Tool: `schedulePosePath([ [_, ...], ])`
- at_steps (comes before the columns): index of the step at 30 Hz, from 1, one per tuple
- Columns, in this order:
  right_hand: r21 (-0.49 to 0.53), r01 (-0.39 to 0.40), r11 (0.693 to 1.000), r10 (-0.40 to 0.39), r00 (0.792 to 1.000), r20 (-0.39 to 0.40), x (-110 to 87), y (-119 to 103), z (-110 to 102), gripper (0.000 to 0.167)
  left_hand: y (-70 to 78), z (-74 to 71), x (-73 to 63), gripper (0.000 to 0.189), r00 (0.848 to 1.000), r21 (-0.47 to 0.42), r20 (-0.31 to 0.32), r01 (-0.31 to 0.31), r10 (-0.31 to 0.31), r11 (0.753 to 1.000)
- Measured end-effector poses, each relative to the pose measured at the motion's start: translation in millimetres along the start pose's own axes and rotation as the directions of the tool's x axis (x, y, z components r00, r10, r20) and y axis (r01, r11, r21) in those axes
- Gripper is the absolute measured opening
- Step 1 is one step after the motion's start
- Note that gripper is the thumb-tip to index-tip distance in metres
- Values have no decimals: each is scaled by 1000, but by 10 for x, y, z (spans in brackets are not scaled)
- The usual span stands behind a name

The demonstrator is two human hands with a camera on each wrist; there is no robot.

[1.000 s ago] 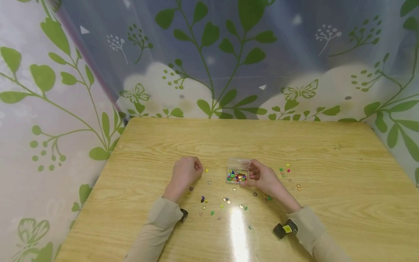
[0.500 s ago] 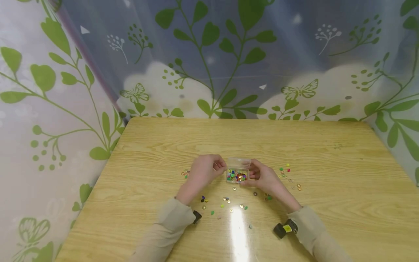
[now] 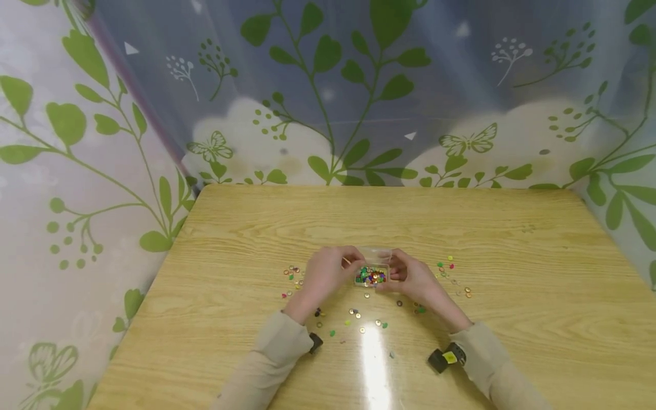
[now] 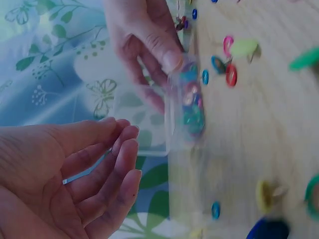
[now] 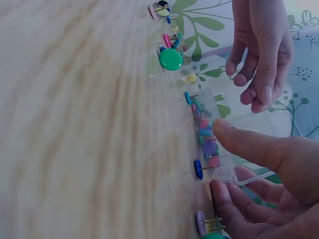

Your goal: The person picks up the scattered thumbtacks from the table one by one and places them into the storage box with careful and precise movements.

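Note:
A small clear plastic box (image 5: 225, 170) stands on the table, filled with colourful thumbtacks (image 3: 371, 277). Its transparent lid (image 3: 377, 254) is raised at the far side. My right hand (image 3: 416, 281) grips the box's right end between thumb and fingers. Over the left end of the box hovers my left hand (image 3: 329, 273), fingers bent and thumb tip close to the index finger. In the left wrist view nothing shows between these fingertips (image 4: 122, 124). The right wrist view shows the same hand (image 5: 264, 55) above the box, apart from it.
Loose thumbtacks lie scattered on the wooden table (image 3: 246, 219): a group at the left (image 3: 291, 272), several in front of the box (image 3: 355, 313), and another group at the right (image 3: 451, 276). A leaf-patterned curtain (image 3: 328, 102) hangs behind the table's back edge.
My left hand has moved right, from the loose thumbtacks on the left to over the box. The visible heap in the box looks different at its left side. My right hand has stayed still.

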State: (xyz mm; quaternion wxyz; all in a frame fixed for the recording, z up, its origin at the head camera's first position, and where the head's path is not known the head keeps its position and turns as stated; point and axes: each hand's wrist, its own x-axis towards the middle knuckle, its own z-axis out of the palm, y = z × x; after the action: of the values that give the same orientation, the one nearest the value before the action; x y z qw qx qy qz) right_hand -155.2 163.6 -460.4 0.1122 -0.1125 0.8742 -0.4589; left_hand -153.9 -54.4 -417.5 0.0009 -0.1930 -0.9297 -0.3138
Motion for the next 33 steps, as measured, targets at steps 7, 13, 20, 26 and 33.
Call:
schedulePosePath([
  [7,1,-4,1000,4,1000,-2,3,0,-5,67,-165,-157,23,14,992,44,-83,95,-91,995],
  [13,-1,2,1000,-2,1000,-1,-7,0,-5,65,-313,-219,9,9,979,87,-139,165,-152,982],
  [20,1,1,1000,-1,1000,0,-11,9,9,67,-414,-193,-21,4,976,190,-103,208,-191,959],
  [26,-4,4,1000,-4,1000,-6,-11,11,5,67,-467,-158,-37,6,974,210,-41,226,-223,951],
  [33,-8,4,1000,-4,1000,-12,-7,15,-2,66,-478,-169,-48,7,974,234,-56,226,-219,946],
])
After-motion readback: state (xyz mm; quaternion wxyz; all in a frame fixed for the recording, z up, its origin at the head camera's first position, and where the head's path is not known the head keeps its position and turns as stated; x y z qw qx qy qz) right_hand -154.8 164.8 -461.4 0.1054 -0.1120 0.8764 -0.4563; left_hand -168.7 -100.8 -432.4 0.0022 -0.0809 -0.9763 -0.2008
